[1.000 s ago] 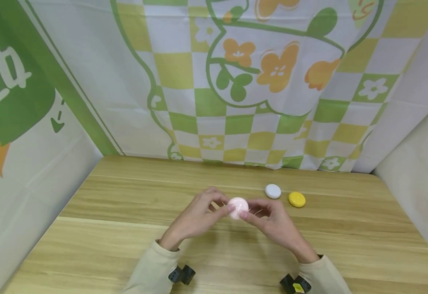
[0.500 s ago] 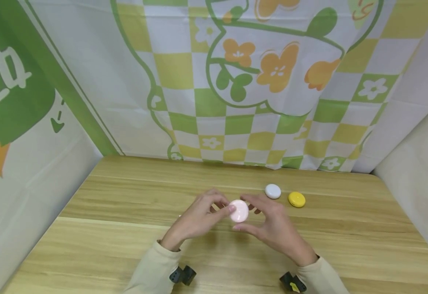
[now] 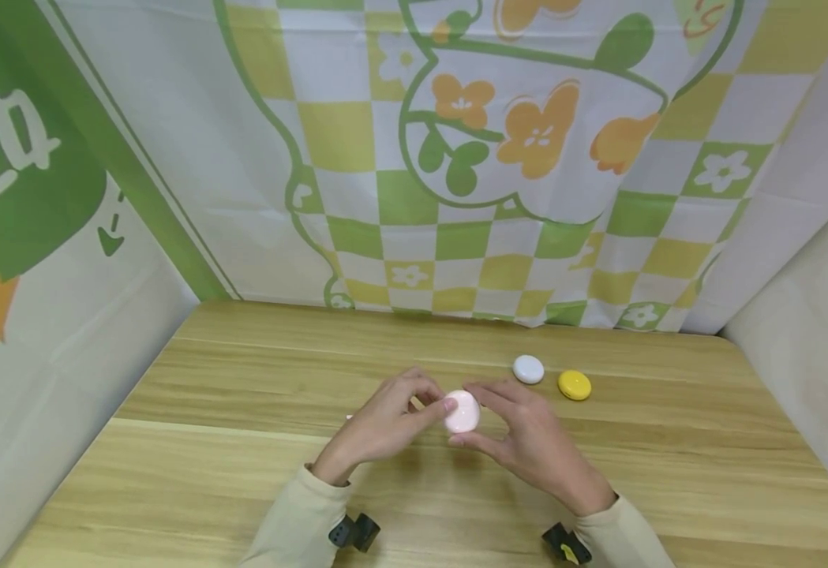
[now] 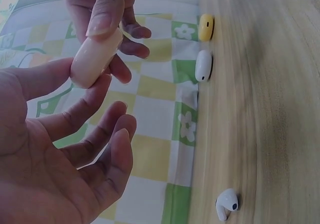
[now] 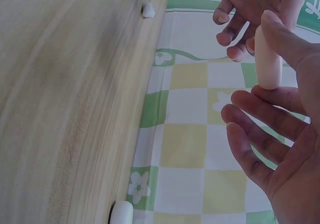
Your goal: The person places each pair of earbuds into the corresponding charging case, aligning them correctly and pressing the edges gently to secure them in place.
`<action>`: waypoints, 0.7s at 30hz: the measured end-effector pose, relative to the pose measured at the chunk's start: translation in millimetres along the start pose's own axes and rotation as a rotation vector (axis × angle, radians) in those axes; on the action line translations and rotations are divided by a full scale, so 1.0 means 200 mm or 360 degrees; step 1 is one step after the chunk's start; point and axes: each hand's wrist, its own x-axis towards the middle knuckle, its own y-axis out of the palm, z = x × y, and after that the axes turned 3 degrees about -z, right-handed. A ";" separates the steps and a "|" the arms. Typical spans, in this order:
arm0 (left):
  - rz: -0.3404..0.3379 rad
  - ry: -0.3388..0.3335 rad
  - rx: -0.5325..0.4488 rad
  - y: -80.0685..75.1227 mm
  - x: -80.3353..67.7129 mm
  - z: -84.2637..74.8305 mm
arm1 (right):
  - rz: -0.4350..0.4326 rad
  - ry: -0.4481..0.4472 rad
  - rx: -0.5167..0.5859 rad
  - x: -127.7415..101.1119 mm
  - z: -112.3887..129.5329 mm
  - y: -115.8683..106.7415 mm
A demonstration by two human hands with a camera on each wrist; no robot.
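The pink case point(image 3: 462, 411) stands on edge between both hands, left point(image 3: 380, 427) and right point(image 3: 527, 442) each pinching a rim.

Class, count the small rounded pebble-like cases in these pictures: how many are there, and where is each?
3. A pink rounded case is pinched between the left hand and right hand; a white one and a yellow one lie on the wooden table. More may be hidden.
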 end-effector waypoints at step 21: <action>-0.0004 -0.0017 0.0029 0.00 0.00 0.00 | -0.0020 0.0034 0.0028 0.00 0.00 0.00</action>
